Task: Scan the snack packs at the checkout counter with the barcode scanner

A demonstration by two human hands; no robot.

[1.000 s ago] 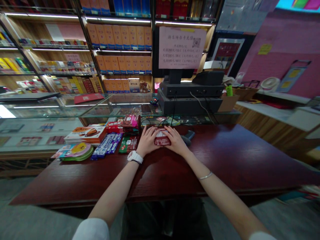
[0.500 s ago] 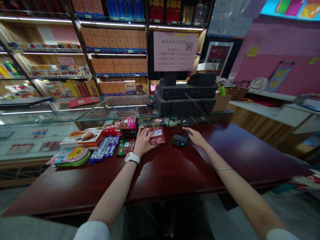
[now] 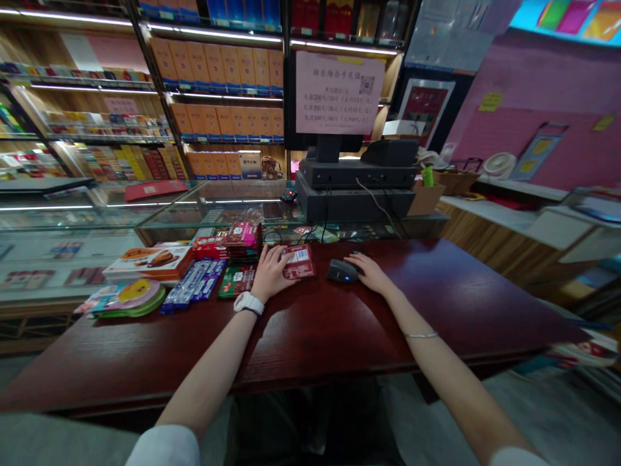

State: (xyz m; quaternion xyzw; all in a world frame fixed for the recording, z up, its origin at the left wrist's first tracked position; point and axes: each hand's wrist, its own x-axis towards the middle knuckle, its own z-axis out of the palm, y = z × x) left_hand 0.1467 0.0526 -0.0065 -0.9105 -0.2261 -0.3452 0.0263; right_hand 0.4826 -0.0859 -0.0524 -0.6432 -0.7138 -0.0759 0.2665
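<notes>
My left hand (image 3: 270,273), with a white watch on the wrist, lies over the left part of a dark red packet (image 3: 301,260) flat on the table. Its fingers are on the far side and the thumb is at the near edge. To the right, my right hand (image 3: 371,273) is closed around the handle end of a black barcode scanner (image 3: 341,271); the handle is hidden and a blue light glows on the scanner. Left of my left hand are a green and dark red packet (image 3: 237,281), a stack of red packets (image 3: 241,238) and blue-purple wrapped bars (image 3: 196,283).
An orange and white cookie box (image 3: 150,262) and a round-topped colourful package (image 3: 133,296) lie at the left of the dark red wooden table (image 3: 310,343). Behind stand a glass counter (image 3: 213,202) and a register monitor with a paper sign (image 3: 337,94). Stocked shelves line the back.
My right hand has drawn in closer to the scanner, whose handle is now covered. The scanner's head has turned slightly. My left hand stays on the red packet, and the view has shifted a little.
</notes>
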